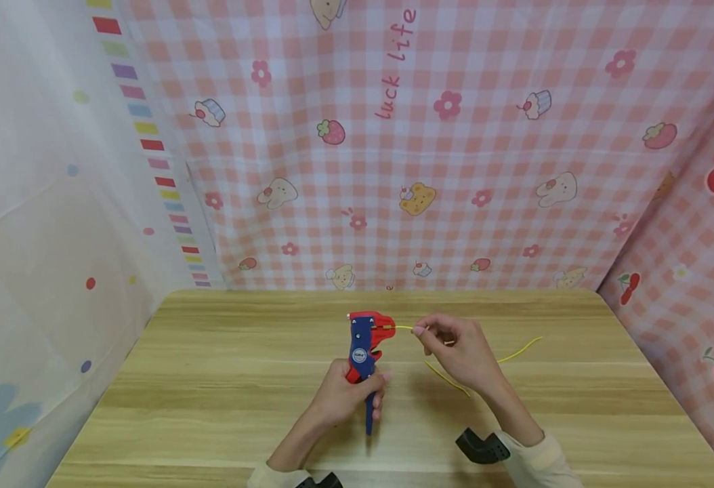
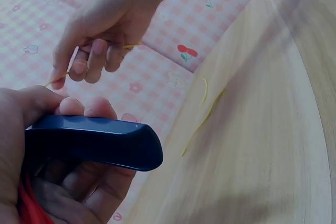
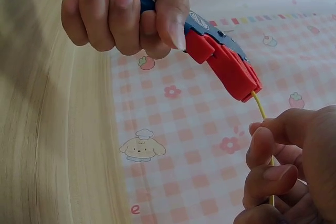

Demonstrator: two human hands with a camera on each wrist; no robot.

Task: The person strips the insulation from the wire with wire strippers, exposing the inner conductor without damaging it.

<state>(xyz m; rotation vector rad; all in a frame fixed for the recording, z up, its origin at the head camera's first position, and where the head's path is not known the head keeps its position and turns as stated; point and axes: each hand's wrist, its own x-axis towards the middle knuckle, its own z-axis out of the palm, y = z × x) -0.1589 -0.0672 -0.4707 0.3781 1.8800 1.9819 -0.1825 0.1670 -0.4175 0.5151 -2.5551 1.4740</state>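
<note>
My left hand grips the handles of a wire stripper with a blue body and a red nose, held upright above the table. A thin yellow wire runs into the stripper's red nose. To the right of the tool, my right hand pinches this wire between thumb and forefinger. Up close in the right wrist view, the wire enters the red nose and passes down along my curled fingers. The blue handle crosses my left palm in the left wrist view.
Other yellow wire lies on the wood-grain table below my right hand. More yellow wire shows beyond my right wrist; where it leads is hidden. A pink checked cloth hangs behind the table.
</note>
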